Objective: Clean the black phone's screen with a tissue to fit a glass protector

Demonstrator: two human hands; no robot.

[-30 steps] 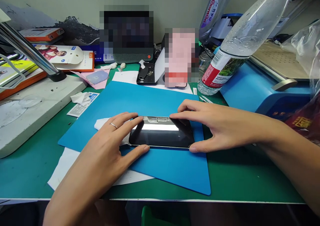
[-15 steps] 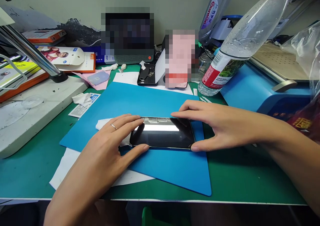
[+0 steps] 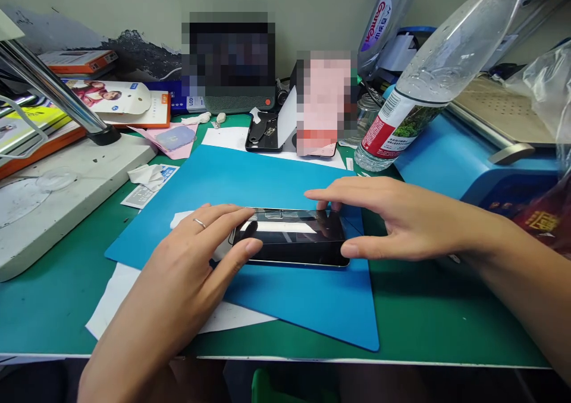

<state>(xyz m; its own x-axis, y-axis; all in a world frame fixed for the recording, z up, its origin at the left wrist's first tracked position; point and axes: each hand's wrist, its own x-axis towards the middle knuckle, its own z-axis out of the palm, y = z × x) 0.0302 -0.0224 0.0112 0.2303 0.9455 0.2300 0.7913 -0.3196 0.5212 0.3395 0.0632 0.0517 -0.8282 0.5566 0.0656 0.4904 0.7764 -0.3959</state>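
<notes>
A phone (image 3: 298, 254) with a silver edge lies sideways on a blue mat (image 3: 321, 308). Its glossy black screen (image 3: 289, 235) appears lifted along the near side, with a dark band between it and the frame below. My left hand (image 3: 203, 248), with a ring on one finger, grips the screen's left end, thumb at the near edge and fingers at the far edge. At the right end, my right hand (image 3: 392, 218) has its thumb on the near edge and some fingertips over the far edge, its index finger stretched out. White paper or cloth (image 3: 178, 218) shows beside my left hand.
Behind the mat lie a black phone part (image 3: 264, 134) and a partly blurred pink phone (image 3: 323, 105). A tilted plastic bottle (image 3: 401, 120) stands at the right before a blue machine (image 3: 446, 159). To the left are a white lamp base (image 3: 66, 200) and several boxes (image 3: 151, 108).
The screen's near edge has come up from the frame, and both thumbs have risen with it. My right fingertips have curled over the far edge.
</notes>
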